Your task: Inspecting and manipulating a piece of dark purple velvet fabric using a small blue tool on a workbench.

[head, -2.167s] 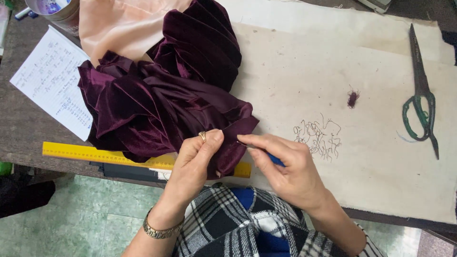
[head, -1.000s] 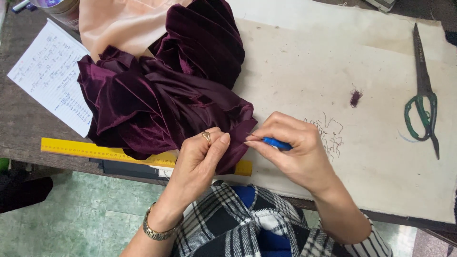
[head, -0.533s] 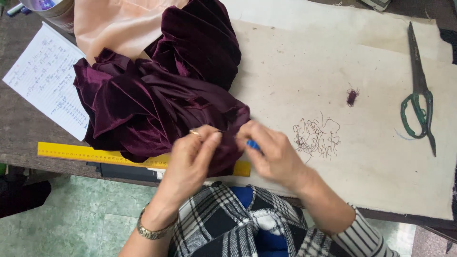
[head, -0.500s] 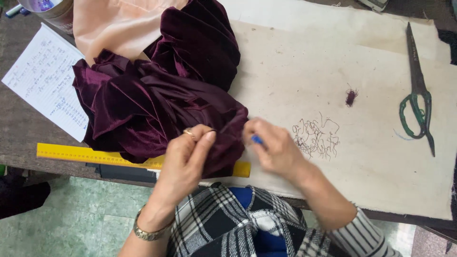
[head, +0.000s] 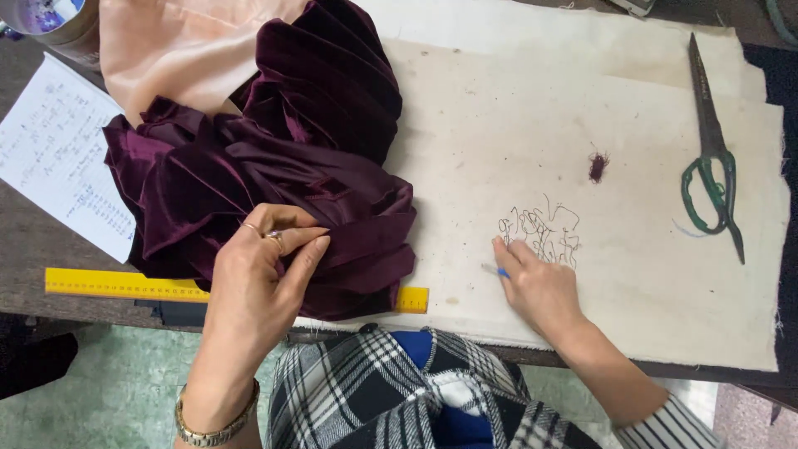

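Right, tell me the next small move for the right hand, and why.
Probably bring the right hand and its small blue tool to the velvet fold: the left hand pinches it, while the right rests apart on the cream cloth.

fabric (head: 274, 166) left on cloth (head: 582, 100) | scissors (head: 711, 158) right | ruler (head: 125, 284) probably under fabric

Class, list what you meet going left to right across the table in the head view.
Sheet of notes → dark purple velvet → left hand → right hand → purple scrap → green-handled scissors.
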